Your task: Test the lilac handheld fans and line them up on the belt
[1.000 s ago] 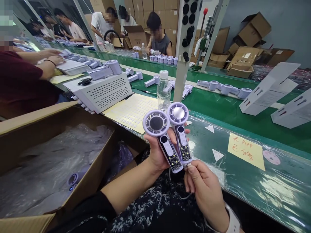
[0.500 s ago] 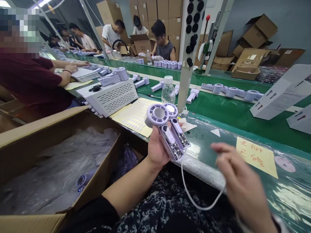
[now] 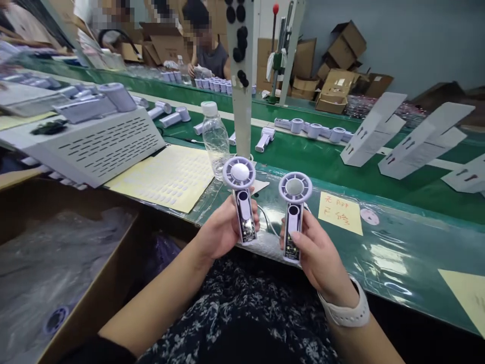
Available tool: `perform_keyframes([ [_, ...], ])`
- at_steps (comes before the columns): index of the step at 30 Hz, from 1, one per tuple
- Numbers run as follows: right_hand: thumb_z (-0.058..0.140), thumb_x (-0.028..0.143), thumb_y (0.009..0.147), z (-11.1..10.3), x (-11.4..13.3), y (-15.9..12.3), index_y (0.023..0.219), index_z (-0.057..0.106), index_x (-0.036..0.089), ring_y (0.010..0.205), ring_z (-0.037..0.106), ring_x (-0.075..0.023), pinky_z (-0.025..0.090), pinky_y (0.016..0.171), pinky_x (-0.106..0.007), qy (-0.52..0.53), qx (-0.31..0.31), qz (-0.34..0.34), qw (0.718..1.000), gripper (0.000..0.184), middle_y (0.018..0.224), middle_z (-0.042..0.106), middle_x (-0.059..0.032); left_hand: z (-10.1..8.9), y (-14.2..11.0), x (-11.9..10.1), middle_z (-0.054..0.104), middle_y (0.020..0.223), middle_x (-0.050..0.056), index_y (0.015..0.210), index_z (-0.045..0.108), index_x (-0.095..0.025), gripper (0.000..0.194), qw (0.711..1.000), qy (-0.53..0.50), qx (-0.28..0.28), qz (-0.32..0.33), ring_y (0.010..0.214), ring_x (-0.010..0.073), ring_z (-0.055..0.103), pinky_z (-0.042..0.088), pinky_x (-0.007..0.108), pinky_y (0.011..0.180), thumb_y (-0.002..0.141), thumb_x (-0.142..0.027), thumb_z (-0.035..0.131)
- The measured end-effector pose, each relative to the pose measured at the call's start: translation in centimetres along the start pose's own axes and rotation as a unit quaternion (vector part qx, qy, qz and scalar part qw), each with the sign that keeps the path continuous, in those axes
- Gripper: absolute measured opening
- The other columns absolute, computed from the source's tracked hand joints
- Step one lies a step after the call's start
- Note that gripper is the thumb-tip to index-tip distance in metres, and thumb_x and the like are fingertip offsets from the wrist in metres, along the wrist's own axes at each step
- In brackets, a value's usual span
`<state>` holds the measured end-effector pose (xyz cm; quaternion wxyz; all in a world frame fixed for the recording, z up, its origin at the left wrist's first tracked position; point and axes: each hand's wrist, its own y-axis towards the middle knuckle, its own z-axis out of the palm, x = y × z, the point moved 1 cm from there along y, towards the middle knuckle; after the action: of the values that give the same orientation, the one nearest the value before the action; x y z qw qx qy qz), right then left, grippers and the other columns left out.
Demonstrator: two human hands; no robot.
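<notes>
Left hand (image 3: 223, 227) closed round the handle of one fan (image 3: 243, 202); right hand (image 3: 320, 247) closed round a second fan (image 3: 293, 217), thumb across the front of its handle. Both fans heads-up, apart, near the front edge of the surface (image 3: 379, 253). White cable (image 3: 273, 228) between them; cannot tell if it is plugged into either. Progress, as I judge it: both fans in hand, faces toward me, neither set down. Can't tell if either runs. Plenty left: a row of fans (image 3: 297, 126) lies beyond, out of my grip; one more fan (image 3: 56, 319) sits among plastic in the box (image 3: 109, 268) at my left.
</notes>
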<state>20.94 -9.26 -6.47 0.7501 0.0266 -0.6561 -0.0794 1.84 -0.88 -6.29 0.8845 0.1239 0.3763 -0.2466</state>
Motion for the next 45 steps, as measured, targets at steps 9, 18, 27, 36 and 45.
perform_keyframes([
  [9, 0.076, 0.037, 0.09, 0.1, -1.0, -2.0, 0.117, 0.069, 0.024, 0.072, 0.059, -0.0141, 0.052, 0.06, -0.025, 0.166, 0.01, 0.038, 0.985, 0.031, 0.1, 0.065, -0.0038, 1.9, -1.6, 1.4, 0.059, 0.097, 0.0, 0.122, 0.063, -0.02, 0.048, 0.994, -0.001, 0.111, -0.026, 0.071, 0.0111, 0.063, 0.055, 0.024, 0.06, 0.078, -0.024, 0.082],
  [18, 0.079, 0.04, 0.089, 0.8, -0.9, -1.8, 0.12, 0.068, 0.023, 0.07, 0.06, -0.0138, 0.052, 0.064, -0.025, 0.164, 0.038, 0.077, 0.983, 0.037, 0.09, 0.066, -0.0018, 1.7, -2.2, 2.2, 0.06, 0.091, 0.0, 0.112, 0.057, -0.02, 0.042, 0.994, 0.033, 0.102, -0.024, 0.066, 0.0121, 0.064, 0.055, 0.026, 0.059, 0.078, -0.024, 0.08],
  [27, 0.081, 0.04, 0.084, 1.2, -0.9, -1.7, 0.112, 0.07, 0.021, 0.071, 0.059, -0.0152, 0.052, 0.063, -0.026, 0.176, 0.024, 0.106, 0.978, 0.036, 0.086, 0.067, -0.0022, 1.7, -2.1, 2.1, 0.059, 0.094, 0.0, 0.118, 0.057, -0.02, 0.044, 0.995, 0.045, 0.087, -0.019, 0.07, 0.0114, 0.063, 0.056, 0.025, 0.061, 0.08, -0.023, 0.08],
  [36, 0.082, 0.039, 0.084, 0.6, -0.8, -1.8, 0.11, 0.072, 0.021, 0.069, 0.06, -0.0143, 0.052, 0.062, -0.025, 0.166, 0.019, 0.099, 0.981, 0.034, 0.085, 0.067, -0.0019, 1.8, -2.6, 1.8, 0.06, 0.093, 0.0, 0.116, 0.054, -0.022, 0.044, 0.993, 0.066, 0.1, -0.02, 0.068, 0.0123, 0.063, 0.056, 0.027, 0.061, 0.08, -0.025, 0.079],
  [45, 0.083, 0.04, 0.082, 1.0, -1.0, -1.8, 0.108, 0.072, 0.02, 0.07, 0.06, -0.0154, 0.052, 0.062, -0.027, 0.18, 0.017, 0.124, 0.976, 0.035, 0.088, 0.068, -0.0039, 2.0, -2.5, 1.7, 0.057, 0.096, 0.001, 0.12, 0.055, -0.021, 0.049, 0.994, 0.068, 0.079, -0.023, 0.071, 0.0133, 0.062, 0.056, 0.028, 0.062, 0.078, -0.028, 0.08],
])
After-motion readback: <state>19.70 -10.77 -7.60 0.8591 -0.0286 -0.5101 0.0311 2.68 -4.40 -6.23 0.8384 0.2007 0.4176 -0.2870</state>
